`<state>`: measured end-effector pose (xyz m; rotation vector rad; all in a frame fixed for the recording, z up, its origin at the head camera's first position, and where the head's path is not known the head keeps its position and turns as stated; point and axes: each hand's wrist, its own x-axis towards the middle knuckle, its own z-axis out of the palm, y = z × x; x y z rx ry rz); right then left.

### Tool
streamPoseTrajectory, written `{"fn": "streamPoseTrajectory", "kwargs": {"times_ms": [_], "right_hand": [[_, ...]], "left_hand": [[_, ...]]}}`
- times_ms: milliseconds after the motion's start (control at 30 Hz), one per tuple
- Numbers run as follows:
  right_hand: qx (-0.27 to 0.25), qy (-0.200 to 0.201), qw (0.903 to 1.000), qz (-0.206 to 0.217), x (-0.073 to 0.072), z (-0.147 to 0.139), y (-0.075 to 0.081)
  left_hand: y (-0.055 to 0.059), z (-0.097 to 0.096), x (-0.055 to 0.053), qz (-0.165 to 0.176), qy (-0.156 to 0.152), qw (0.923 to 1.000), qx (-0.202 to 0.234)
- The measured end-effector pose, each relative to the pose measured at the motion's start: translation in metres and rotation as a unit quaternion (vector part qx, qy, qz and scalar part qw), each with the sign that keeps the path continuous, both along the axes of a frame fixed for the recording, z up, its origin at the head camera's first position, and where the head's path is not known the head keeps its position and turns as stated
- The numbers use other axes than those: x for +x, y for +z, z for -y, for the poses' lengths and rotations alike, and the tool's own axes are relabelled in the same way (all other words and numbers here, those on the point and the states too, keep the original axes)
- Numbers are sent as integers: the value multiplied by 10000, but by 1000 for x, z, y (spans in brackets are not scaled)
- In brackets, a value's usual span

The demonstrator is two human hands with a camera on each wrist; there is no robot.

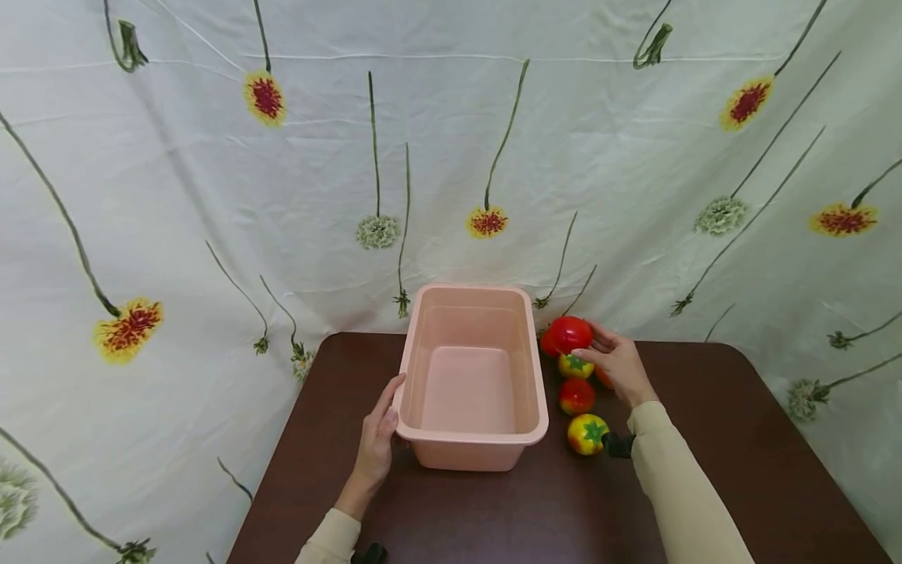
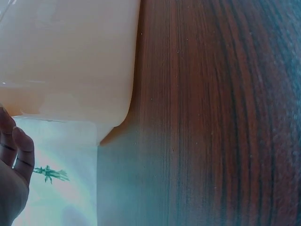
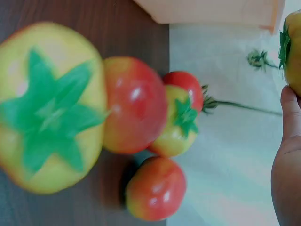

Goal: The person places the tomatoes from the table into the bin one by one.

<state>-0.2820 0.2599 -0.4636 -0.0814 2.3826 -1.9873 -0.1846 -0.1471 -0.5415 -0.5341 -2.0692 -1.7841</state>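
Note:
My right hand [image 1: 618, 364] holds a shiny red tomato [image 1: 571, 334] by its right side, raised over other tomatoes. In the right wrist view, the held tomato [image 3: 294, 56] shows a yellowish side and green leaves at the right edge. Below it lie a yellow tomato [image 1: 576, 366] with a green leafy top, a red one [image 1: 576, 396] and a yellow-orange one [image 1: 588, 434]. An orange-red tomato [image 3: 156, 188] is partly hidden by the hand in the head view. My left hand [image 1: 373, 442] touches the left side of a pink plastic basin [image 1: 470, 454], fingers against its outside below the rim.
The basin stands upright on a dark brown wooden table [image 1: 521, 517], its inside bare. Behind the table hangs a white cloth [image 1: 317, 172] with printed flowers. Another red tomato [image 3: 181, 84] lies at the table's far edge, right of the basin.

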Motion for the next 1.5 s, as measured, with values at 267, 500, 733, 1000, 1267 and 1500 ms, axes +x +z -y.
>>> {"fn": "streamPoseTrajectory", "kwargs": {"times_ms": [267, 500, 733, 1000, 1267, 1500], "right_hand": [[-129, 379, 9992, 8, -11, 25, 21], [-39, 440, 9990, -88, -17, 49, 34], [52, 452, 9989, -59, -17, 65, 38], [-71, 608, 9979, -210, -19, 78, 39], [-195, 724, 9967, -303, -20, 85, 37], [-172, 878, 9952, -386, -22, 95, 32]], "left_hand": [[-1, 0, -1, 0, -32, 10000, 40], [-2, 0, 0, 23, -64, 9999, 101], [1, -3, -1, 97, -147, 9998, 102], [3, -2, 0, 42, -83, 9999, 77], [-1, 2, -2, 8, -20, 10000, -41], [-1, 4, -1, 76, -47, 10000, -4]]}}
